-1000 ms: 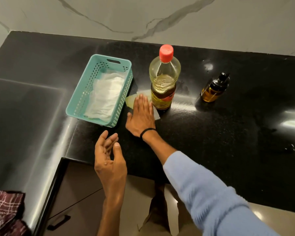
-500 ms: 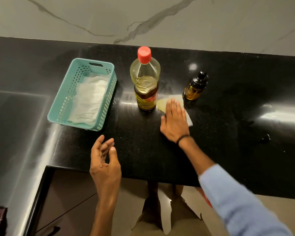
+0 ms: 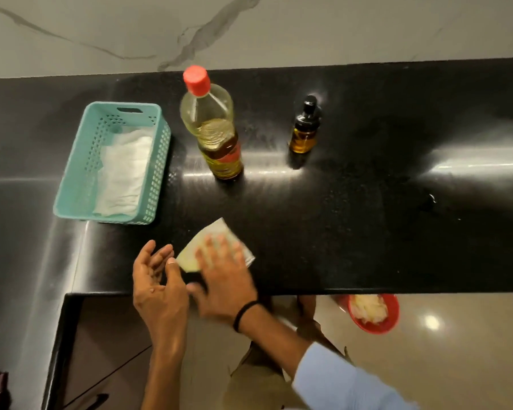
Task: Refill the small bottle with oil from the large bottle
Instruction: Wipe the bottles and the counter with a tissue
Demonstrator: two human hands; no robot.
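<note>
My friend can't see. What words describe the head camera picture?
A right hand presses a paper towel flat on a black counter, the left hand open beside it. Behind stand a red-capped large bottle of oil, a small bottle and a teal basket.

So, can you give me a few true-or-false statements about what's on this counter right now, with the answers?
1. The large bottle has its red cap on. True.
2. The small bottle stands upright, apart from the large bottle. True.
3. The right hand holds the small bottle. False: it presses flat on a paper towel near the front edge of the counter.
4. The teal basket has nothing in it. False: white paper lies inside.
5. The left hand holds nothing. True.
</note>
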